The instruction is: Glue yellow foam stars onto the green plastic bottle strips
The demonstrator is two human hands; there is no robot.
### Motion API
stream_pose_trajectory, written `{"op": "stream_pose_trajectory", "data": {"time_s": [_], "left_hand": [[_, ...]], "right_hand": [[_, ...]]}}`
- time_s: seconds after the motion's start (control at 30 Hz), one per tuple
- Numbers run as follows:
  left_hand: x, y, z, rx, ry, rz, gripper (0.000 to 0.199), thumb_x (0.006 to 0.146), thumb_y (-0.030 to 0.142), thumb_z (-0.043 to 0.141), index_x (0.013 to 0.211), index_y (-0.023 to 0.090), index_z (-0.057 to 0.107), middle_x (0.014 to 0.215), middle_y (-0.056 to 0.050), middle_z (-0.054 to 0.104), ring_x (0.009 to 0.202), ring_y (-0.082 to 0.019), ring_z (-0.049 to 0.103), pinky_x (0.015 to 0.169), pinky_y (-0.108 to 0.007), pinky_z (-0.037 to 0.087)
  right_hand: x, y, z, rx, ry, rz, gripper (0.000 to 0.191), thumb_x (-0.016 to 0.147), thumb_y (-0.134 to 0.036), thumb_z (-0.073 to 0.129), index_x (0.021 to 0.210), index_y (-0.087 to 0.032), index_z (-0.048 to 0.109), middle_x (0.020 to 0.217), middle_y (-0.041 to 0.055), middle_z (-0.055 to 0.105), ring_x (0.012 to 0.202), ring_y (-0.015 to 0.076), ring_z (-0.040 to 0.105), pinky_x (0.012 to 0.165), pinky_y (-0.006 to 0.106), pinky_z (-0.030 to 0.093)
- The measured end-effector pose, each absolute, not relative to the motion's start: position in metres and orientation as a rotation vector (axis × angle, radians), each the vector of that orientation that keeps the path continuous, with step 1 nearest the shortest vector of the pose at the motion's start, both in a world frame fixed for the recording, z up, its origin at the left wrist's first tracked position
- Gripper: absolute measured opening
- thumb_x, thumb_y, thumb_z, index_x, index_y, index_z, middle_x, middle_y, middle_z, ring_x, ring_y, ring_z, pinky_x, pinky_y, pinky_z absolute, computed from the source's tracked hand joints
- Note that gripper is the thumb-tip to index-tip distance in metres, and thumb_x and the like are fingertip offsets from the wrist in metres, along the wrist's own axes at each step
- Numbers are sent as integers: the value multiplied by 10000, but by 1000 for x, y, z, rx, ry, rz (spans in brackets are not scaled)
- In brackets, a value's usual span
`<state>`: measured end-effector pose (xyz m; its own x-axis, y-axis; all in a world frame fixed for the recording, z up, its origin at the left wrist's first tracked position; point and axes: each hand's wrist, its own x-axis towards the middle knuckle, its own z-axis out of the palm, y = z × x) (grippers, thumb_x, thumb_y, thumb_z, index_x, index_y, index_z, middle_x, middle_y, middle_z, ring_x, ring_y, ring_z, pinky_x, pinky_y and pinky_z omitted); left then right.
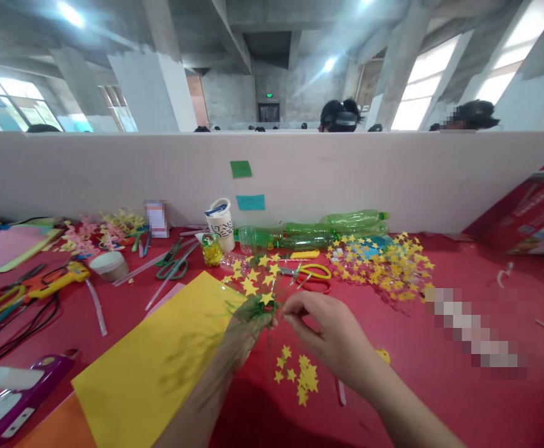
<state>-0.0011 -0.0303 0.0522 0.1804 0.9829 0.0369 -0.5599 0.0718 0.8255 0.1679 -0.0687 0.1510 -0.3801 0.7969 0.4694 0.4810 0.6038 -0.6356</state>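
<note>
My left hand (249,320) is wrapped round a green plastic piece with thin strips (268,307), from which yellow paper stars (252,280) stand up and fan out. Close beside it on the right, my right hand (321,317) is closed in a pinch; whatever its fingertips hold is too small to make out. Below the hands, loose yellow stars (306,376) lie on the red table (257,398). A yellow paper sheet (155,354) lies under and left of my left forearm.
Yellow-handled scissors (316,274), a yellow cutter (305,254), green bottles (355,221) and a white cup (220,224) lie or stand behind. A pile of starred strips (393,267) is at right. A glue gun (66,280) and a purple device (20,398) are at left. A white partition (113,174) stands behind.
</note>
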Motion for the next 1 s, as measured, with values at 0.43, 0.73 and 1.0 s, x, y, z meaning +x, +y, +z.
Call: {"op": "stream_pose_trajectory", "data": {"time_s": [0.43,0.73,1.0], "left_hand": [[1,-32,54,783,666,1311,237,547,202,782,746,161,660,673,11,646,585,-102,567,591,-225,443],[-2,-34,59,804,723,1268,219,563,201,774,754,162,674,689,-2,656,604,-113,582,603,-233,435],[-4,-32,48,826,680,1279,210,600,185,751,789,161,664,711,-7,657,617,-121,576,625,-250,438]], "right_hand": [[167,-70,157,-1064,-2093,543,207,798,-93,481,950,-225,529,860,-5,620,789,123,563,679,235,419],[188,-78,177,-1119,-2258,368,230,809,-118,512,1014,-221,530,979,27,586,919,155,528,762,271,422],[182,-71,174,-1063,-2405,203,114,853,-169,488,828,-187,597,795,36,542,766,166,464,687,294,376]]}}
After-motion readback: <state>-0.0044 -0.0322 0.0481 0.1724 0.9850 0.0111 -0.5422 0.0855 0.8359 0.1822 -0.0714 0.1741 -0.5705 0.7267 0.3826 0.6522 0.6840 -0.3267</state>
